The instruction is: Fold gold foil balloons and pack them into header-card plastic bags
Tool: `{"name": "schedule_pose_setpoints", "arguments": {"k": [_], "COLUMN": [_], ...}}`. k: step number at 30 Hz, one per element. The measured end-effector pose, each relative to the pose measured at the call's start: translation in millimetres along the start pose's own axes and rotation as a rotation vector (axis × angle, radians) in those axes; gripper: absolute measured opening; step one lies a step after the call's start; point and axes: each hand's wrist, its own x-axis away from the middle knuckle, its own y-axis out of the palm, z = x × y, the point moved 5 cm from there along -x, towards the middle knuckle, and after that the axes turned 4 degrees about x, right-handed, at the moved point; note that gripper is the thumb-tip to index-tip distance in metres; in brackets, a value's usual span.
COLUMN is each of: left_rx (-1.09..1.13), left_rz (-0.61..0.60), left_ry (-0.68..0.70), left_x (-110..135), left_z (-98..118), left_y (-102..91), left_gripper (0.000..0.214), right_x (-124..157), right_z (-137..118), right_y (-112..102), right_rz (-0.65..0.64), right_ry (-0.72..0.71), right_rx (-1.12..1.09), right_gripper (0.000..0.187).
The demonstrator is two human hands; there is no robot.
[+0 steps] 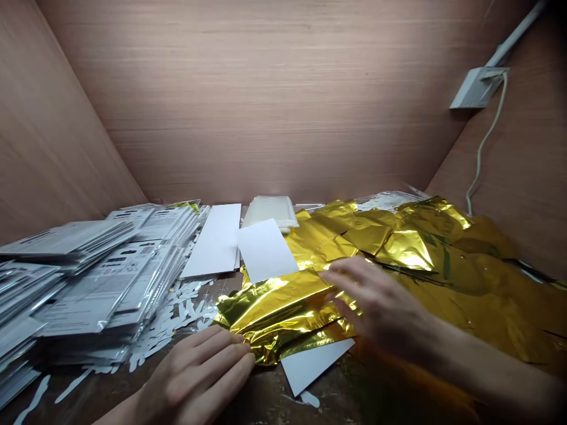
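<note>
A crinkled, shiny gold foil bag (pixel 283 301) lies in front of me on the dark tabletop. My left hand (pixel 199 372) is at its lower left corner, with the fingers closed together over the edge; the thumb is hidden. Over the bag's right end hovers or rests my right hand (pixel 376 301), fingers stretched and slightly apart, somewhat blurred. Contact there is hard to make out. From beneath the bag's lower side sticks a white card (pixel 314 366). Behind the bag, another white card (pixel 268 251) leans across the foil's edge.
Stacks of clear-wrapped printed packs (pixel 119 271) fill the left side. White strips (pixel 177 313) lie scattered beside them. White boards (pixel 215 239) and translucent sleeves (pixel 270 209) sit at the back. Gold foil bags (pixel 469 277) heap up on the right, below a wall socket (pixel 478 87) with a cable.
</note>
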Motion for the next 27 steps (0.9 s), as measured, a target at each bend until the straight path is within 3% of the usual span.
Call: {"name": "schedule_pose_setpoints", "arguments": {"k": [3,6,10,15,19,27], "left_rx": [0.035,0.127,0.251,0.262,0.198,0.098], "left_rz": [0.038,0.125,0.179,0.228,0.26,0.28], "left_ry": [-0.062,-0.1,-0.124,-0.085,-0.1,-0.2], "left_x": [-3.3,-0.4,5.7,11.2,12.4,13.3], "left_z": [-0.7,-2.7,-8.7,-12.8,-12.7,-14.2], "left_y": [3.7,8.2,13.5,13.6,12.1,3.0], "left_gripper": [0.038,0.035,0.032,0.032,0.03,0.016], "right_x": [-8.3,-12.7,-15.3,-18.3,-21.6,-14.1], "right_z": [-66.0,-93.6,-94.8,-94.4,-93.4,-78.5], "right_y": [18.4,29.4,31.2,15.7,9.5,16.5], "right_rz": [-0.13,-0.076,0.026,0.143,0.15,0.119], "right_ry": [-0.283,-0.365,-0.373,-0.359,-0.312,-0.266], "right_rx": [-0.097,-0.088,-0.051,-0.105,-0.135,-0.168], "right_gripper": [0.036,0.039,0.019,0.025,0.03,0.029]}}
